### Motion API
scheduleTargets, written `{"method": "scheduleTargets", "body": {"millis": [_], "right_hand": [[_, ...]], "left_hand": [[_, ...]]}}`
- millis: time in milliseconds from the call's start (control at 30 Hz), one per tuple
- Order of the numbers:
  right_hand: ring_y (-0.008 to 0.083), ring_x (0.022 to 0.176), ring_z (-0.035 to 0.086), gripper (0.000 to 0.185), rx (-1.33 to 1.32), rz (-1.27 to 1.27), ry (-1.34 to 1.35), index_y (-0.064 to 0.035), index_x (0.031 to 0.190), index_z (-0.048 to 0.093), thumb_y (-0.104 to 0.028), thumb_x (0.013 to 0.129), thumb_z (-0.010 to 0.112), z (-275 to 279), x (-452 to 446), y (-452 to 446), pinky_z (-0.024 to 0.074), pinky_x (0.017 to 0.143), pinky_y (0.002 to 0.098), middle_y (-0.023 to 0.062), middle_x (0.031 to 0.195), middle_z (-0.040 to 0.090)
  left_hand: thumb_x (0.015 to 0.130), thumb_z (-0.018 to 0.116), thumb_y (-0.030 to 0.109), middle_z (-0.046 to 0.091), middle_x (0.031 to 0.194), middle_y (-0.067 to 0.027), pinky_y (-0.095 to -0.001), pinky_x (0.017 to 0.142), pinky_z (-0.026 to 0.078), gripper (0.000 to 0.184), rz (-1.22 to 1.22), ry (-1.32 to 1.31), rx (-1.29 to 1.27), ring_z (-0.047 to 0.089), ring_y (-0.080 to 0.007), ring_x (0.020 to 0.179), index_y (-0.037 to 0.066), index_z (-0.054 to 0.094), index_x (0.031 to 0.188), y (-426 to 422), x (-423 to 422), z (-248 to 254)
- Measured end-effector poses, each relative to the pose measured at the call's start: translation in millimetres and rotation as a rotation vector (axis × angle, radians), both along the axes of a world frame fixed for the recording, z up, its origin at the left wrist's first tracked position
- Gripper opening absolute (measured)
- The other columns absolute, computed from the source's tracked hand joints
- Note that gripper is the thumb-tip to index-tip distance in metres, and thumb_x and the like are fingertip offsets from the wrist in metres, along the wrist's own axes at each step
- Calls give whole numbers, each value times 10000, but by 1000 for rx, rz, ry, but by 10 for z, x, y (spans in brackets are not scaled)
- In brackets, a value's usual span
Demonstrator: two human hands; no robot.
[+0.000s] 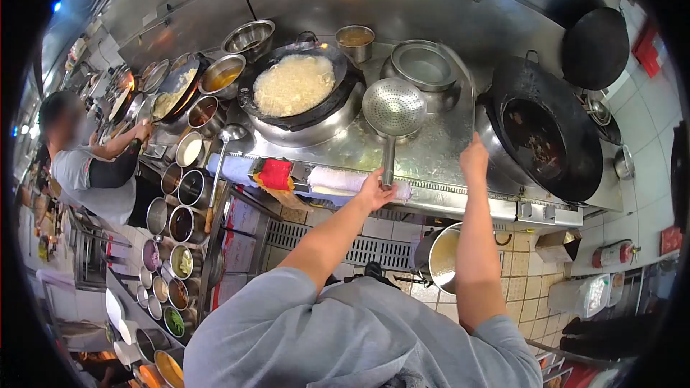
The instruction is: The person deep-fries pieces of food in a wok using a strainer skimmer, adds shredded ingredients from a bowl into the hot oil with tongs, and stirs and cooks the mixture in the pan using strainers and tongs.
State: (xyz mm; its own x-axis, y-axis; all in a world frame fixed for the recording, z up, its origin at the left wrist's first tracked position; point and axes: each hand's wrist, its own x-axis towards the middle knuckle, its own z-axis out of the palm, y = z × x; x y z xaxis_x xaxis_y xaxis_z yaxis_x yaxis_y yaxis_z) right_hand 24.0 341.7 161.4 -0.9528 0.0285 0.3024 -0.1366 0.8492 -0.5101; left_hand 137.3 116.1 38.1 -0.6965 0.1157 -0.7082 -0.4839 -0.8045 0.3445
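Observation:
My left hand (377,190) is closed around the handle of a round perforated strainer (394,106). The strainer's bowl rests on or just above the steel stove top; I cannot tell which. In my right hand (474,159) is the lower end of a long-handled metal utensil (471,93). Its thin shaft runs up to the rim of a steel basin (422,65), and its head cannot be made out. Left of the strainer, a wok (244,93) holds pale, foaming food (295,85). To the right, a large dark wok (586,151) contains dark liquid.
A steel pot (356,42) stands at the back. Folded towels (345,180) and a red cloth (274,173) lie along the stove's front edge. A large pot (440,259) is below my right arm. Containers and a ladle (224,145) are at left, near another person (93,172).

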Motion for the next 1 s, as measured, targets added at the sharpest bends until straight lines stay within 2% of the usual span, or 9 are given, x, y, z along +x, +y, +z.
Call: {"method": "scheduleTargets", "body": {"millis": [33,167,267,400,567,633,700,767,1000], "right_hand": [[392,853,565,386,23,22,-114,1,1176,474,-42,794,433,-80,-123,130,437,759,441,268,896,582],[412,898,546,378,-69,-5,-63,-30,1189,462,-64,814,430,224,96,192,425,794,435,292,1005,542],[360,733,600,377,-74,26,149,-43,1174,450,-36,798,424,365,279,94,463,651,421,231,852,597],[76,477,409,392,-874,301,-301,-53,1184,436,-40,792,449,880,299,-420,319,402,238,12,648,465],[78,418,329,250,-981,466,-398,-67,1094,481,-110,882,357,868,-106,-1707,260,368,220,-20,625,415],[139,415,407,200,-960,451,-506,-43,947,535,-85,826,382,891,-221,-2229,299,363,274,41,611,465],[213,444,491,135,-363,421,-360,-15,802,537,-67,750,423,1032,-199,-2582,336,375,344,117,593,508],[367,946,569,249,-92,352,-170,50,891,618,-85,728,487,934,-199,-2973,456,811,392,260,945,591],[294,882,621,180,-222,238,-425,43,850,629,-42,729,526,140,386,-3724,497,721,384,230,926,615]], "left_hand": [[834,523,342,537,761,-101,-297,637,489,372,69,-26,61,559,-189,691,-1,435,948,40,-36,262],[852,503,254,490,660,-38,-235,542,462,223,77,53,235,500,-120,586,42,448,812,-122,-617,318],[843,490,125,442,606,-7,-177,443,390,114,-13,72,405,427,-83,508,49,438,775,-212,-506,762],[824,503,77,459,641,-8,-173,393,346,120,-103,279,29,412,-58,479,-9,491,907,-926,311,1602],[792,539,90,504,597,-65,-302,447,403,106,-50,249,-1003,474,-169,494,-11,508,794,-2257,567,2332],[762,506,64,506,547,-100,-349,422,398,101,23,234,-1183,472,-204,437,-30,528,730,-2875,427,2289],[712,451,4,478,523,-107,-339,374,358,82,2,106,-1270,464,-215,413,-38,511,677,-3245,325,2311],[730,441,17,473,528,-115,-348,388,371,103,113,60,-1194,473,-219,425,-39,518,689,-3391,249,2259],[752,458,18,562,681,-159,-372,448,412,155,229,24,-1196,542,-235,534,-64,572,817,-3462,-3,1369]]}}
